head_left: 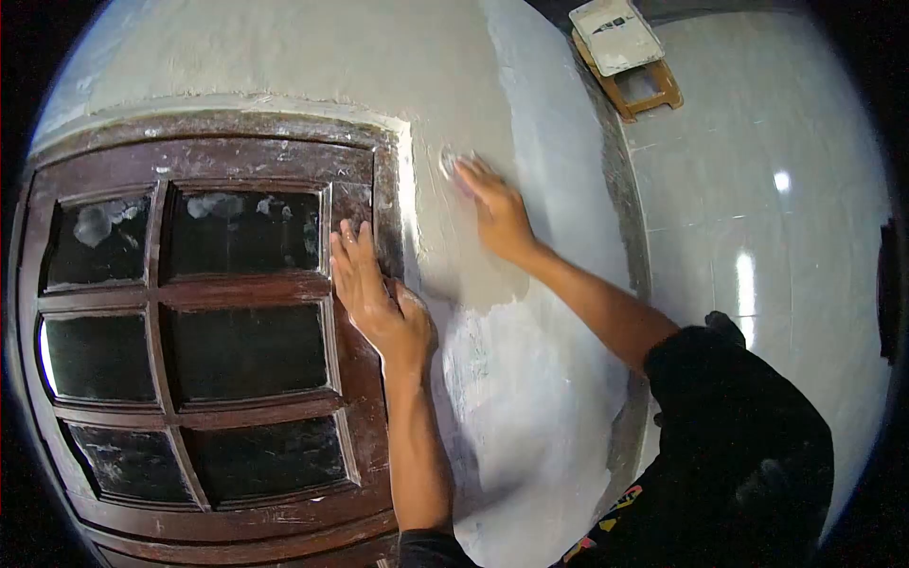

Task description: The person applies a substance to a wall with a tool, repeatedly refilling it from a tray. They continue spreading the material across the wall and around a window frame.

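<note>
My left hand [376, 298] lies flat with its fingers stretched upward against the right stile of the brown wooden door [241, 289], beside the glass panes. White residue marks its skin. Higher up, my right hand [497, 213] presses on the wall [559, 360], over a beige coat of putty [426, 57]. Under its fingertips is a small whitish object [449, 164], blurred and partly covered, whose kind I cannot tell. A white putty edge [405, 170] runs down the corner of the door frame close to both hands.
A brown stool [670, 85] carrying a whitish container or lid [617, 36] stands at the top right on the glossy tiled floor [757, 189]. A dark, rough strip [620, 170] edges the wall's base. The door panes have white smears.
</note>
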Available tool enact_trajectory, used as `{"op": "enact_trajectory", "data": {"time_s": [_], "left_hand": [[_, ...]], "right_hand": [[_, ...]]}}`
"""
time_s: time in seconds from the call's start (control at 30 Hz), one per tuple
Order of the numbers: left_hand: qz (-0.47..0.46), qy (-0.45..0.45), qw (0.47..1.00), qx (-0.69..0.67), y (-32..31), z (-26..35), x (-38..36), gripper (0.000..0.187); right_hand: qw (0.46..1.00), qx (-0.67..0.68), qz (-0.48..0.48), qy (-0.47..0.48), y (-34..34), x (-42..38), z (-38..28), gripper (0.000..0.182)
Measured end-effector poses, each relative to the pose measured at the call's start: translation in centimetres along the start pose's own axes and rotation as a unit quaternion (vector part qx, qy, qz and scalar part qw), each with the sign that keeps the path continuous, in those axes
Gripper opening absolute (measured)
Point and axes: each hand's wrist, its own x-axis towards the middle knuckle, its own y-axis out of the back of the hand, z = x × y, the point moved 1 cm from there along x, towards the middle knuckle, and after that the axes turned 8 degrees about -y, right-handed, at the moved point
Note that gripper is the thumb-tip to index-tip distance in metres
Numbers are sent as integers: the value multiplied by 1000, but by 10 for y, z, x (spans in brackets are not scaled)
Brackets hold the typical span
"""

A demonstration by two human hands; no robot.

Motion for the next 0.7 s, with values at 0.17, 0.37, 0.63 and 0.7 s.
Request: {"op": "enact_trajectory", "data": {"time_s": [0.17,0.37,0.63,0.7], "left_hand": [[3,-6,1000,-5,0,-2,-2,73],[10,-13,1000,-24,0,-3,-4,73],[7,-13,1000,-8,-1,-4,-5,72],[17,-11,1000,-14,-1,-5,-5,75]], "right_hand": [[985,6,-172,-10,61,-146,-63,57],[984,98,-121,-84,77,-111,-78,46],[997,55,40,-42,-8,66,-11,58],[999,41,15,-18,-7,32,-13,59]]}}
